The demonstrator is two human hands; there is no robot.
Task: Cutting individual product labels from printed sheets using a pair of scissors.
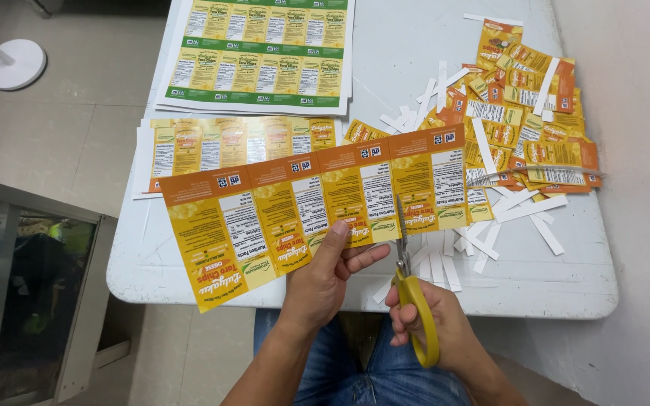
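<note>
- Head view: the left hand (323,282) pinches the near edge of a long orange-and-yellow strip of printed labels (310,207), thumb on top and fingers curled beneath, so it is closed on the paper.
- The strip is held just above the near edge of the white table (566,293) and runs slantwise, its left end hanging out past the near-left corner and its right end raised over the middle of the table.
- The right hand (434,327) is wrapped through the yellow handles of a pair of scissors (409,282), fingers closed around the loops.
- The scissor blades point away from the person and sit in the strip's near edge, between two labels, just right of the left thumb; the blades look nearly together.
- Cut white paper slivers (490,225) lie scattered on the table near its near-right corner, under and beside the strip's right end.
- A heap of cut orange labels (528,113) lies at the far-right part of the table, well apart from the hands.
- A stack of uncut green-and-yellow label sheets (257,53) sits at the far-left edge, with an orange sheet (227,143) just nearer, partly under the strip.
- Blue jeans (393,368) show below the table's near edge, between the forearms.
</note>
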